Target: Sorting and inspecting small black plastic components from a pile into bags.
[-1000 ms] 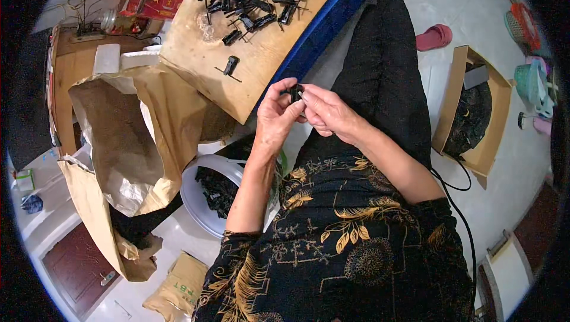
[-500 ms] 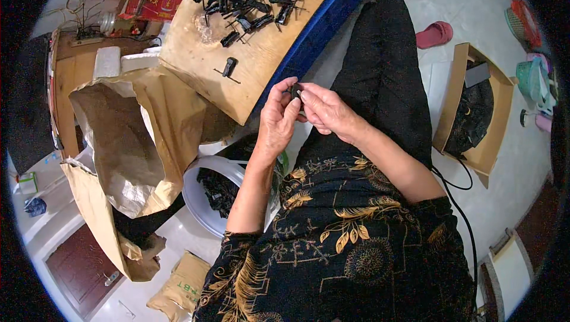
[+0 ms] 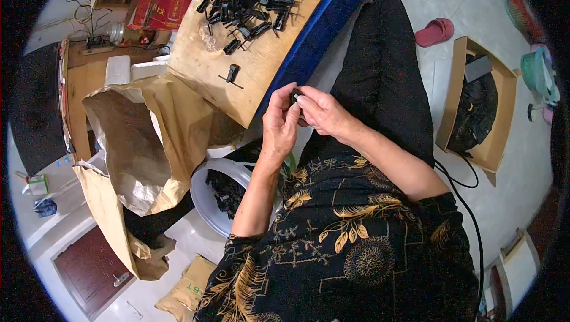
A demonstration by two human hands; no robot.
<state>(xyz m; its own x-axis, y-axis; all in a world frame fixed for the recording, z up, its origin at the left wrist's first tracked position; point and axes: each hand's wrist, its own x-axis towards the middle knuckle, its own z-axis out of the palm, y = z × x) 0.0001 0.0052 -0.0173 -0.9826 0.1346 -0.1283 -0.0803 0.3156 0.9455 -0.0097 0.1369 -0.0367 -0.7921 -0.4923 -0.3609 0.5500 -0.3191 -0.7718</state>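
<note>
I've L hand (image 3: pixel 280 119) + R hand (image 3: pixel 328 115) w/ fingers pinching small blk part (image 3: pixel 294 95) just off nr corner of surface (image 3: pixel 208 71), prob mid two-handed adj, next move needs steady pinch.

Bright middle, dark, speckled, curved edges

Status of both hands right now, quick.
Left hand: closed, holding a small black part in its fingertips.
Right hand: closed, fingertips pinched on the same part; its exact grip is partly hidden.
</note>
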